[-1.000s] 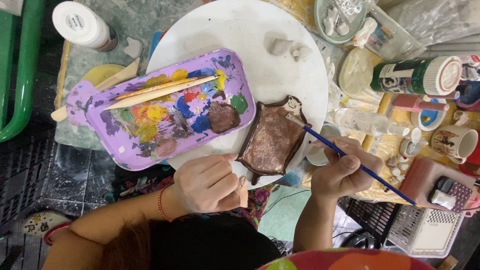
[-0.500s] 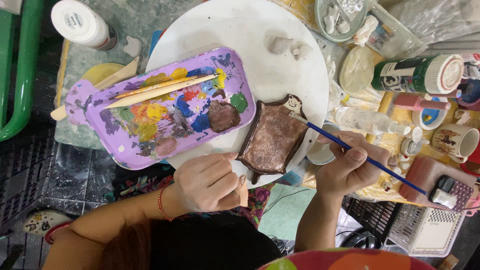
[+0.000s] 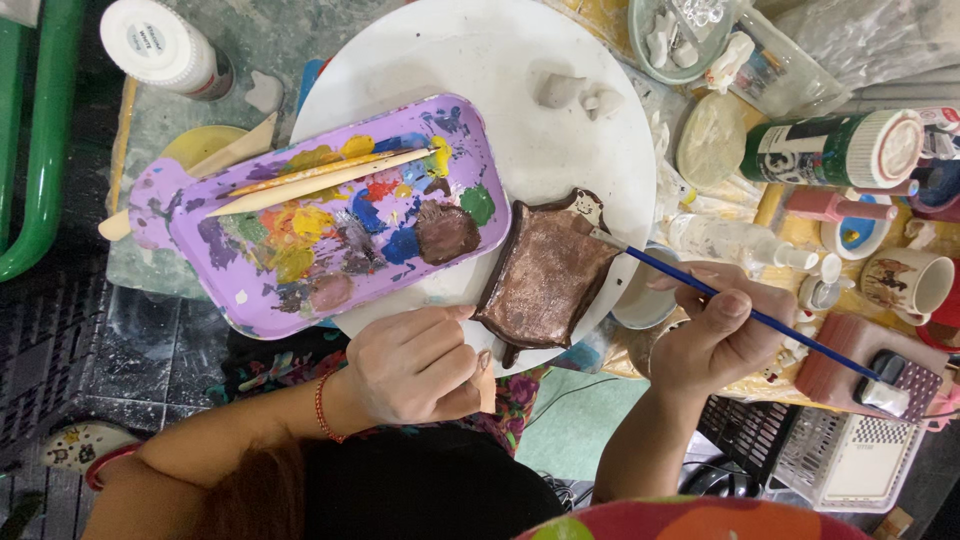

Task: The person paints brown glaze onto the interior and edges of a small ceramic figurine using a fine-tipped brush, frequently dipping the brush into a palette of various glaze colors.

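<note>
A brown-painted clay dish (image 3: 547, 275) with a small animal head at its top corner lies on a round white board (image 3: 500, 70). My left hand (image 3: 418, 365) grips the dish's near edge with curled fingers. My right hand (image 3: 722, 335) holds a thin blue-handled paintbrush (image 3: 700, 287), its tip touching the dish's upper right edge near the animal head. Left of the dish, a purple palette tray (image 3: 330, 215) carries several paint blobs, with wooden sticks (image 3: 320, 180) lying across it.
A white paint bottle (image 3: 160, 45) stands at top left beside a green rail (image 3: 45, 140). At right are a green paint bottle (image 3: 830, 150), a mug (image 3: 905, 280), small cups, a bowl of clay bits (image 3: 685, 30) and a white basket (image 3: 860, 460).
My right hand has shifted slightly right and the brush angle has flattened, its tip staying at the dish's top edge. My left hand keeps its hold on the dish.
</note>
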